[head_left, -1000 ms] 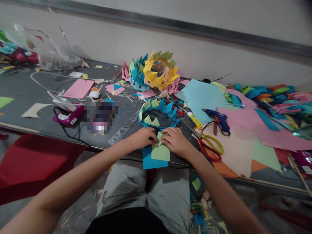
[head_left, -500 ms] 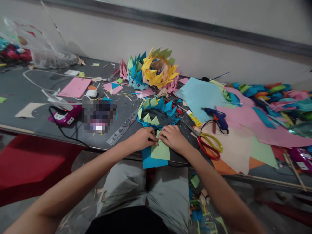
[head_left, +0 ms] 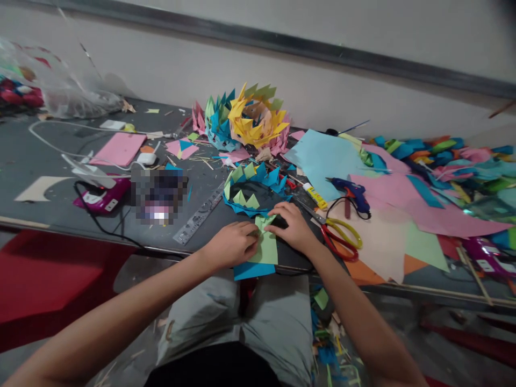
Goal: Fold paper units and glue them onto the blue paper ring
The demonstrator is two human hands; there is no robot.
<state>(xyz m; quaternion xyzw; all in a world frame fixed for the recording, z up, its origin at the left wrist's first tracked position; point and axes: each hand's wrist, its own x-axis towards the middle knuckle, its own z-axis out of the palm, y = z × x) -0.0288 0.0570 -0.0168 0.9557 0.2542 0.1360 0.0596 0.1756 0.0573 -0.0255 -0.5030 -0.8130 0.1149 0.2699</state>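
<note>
A light green paper sheet (head_left: 267, 251) lies at the table's front edge, its upper end folded and creased. Curled fingers of my left hand (head_left: 237, 243) press on its left side near the fold. My right hand (head_left: 296, 228) has its thumb and forefinger around the folded upper corner, the thumb low and the forefinger above. Beneath the green sheet, a blue paper sheet (head_left: 253, 271) sticks out over the edge. Just beyond my hands stands a ring of folded blue and green paper points (head_left: 246, 201).
Scissors (head_left: 342, 239), a glue stick (head_left: 315, 195) and a blue glue gun (head_left: 351, 192) lie to the right. A ruler (head_left: 199, 214) and a purple power strip (head_left: 105, 200) are on the left. Finished paper rings (head_left: 258, 126) stand at the back.
My right thumb and forefinger have spread apart and lifted at the sheet's folded top. My left hand has shifted slightly down, showing more of the fold. The view has turned slightly.
</note>
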